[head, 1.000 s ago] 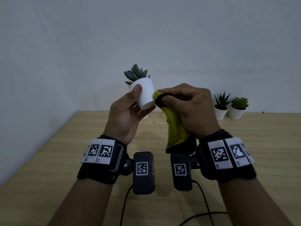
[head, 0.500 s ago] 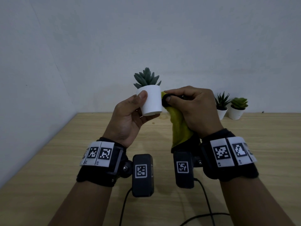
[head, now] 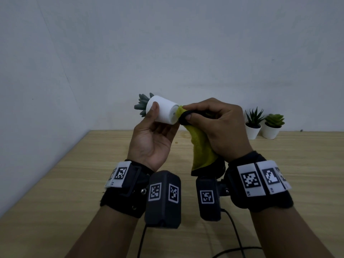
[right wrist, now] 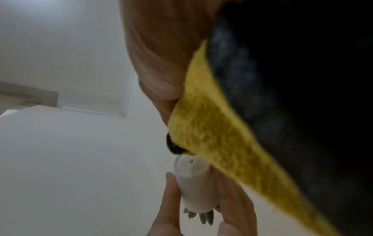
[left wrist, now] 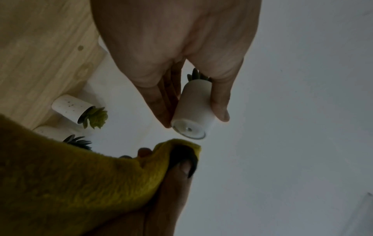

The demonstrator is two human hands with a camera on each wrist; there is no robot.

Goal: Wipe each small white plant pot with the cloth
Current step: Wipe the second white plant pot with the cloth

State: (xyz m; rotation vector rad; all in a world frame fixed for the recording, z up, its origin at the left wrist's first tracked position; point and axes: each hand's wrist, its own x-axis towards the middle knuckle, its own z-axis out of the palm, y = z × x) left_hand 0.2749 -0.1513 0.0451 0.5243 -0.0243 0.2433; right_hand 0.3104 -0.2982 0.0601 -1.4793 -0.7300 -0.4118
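My left hand [head: 158, 125] grips a small white pot [head: 163, 110] above the table, tipped on its side so its grey-green succulent [head: 142, 105] points left and its base faces right. My right hand [head: 214, 123] pinches a yellow cloth [head: 201, 146] with a black edge, its bunched tip against the pot's base. The left wrist view shows the pot's base [left wrist: 188, 129] just above the cloth tip [left wrist: 181, 148]. In the right wrist view the cloth [right wrist: 212, 135] meets the pot [right wrist: 191, 180] at its base.
Two more small white pots stand at the back right by the wall, one with a spiky dark plant [head: 252, 125], one with a light green succulent [head: 273, 125]. The wooden table [head: 74, 183] runs to the wall on the left. A black cable [head: 236, 239] lies near the front.
The left hand has tipped the pot from upright onto its side, plant to the left. The cloth tip has gone from the pot's side wall to its base.
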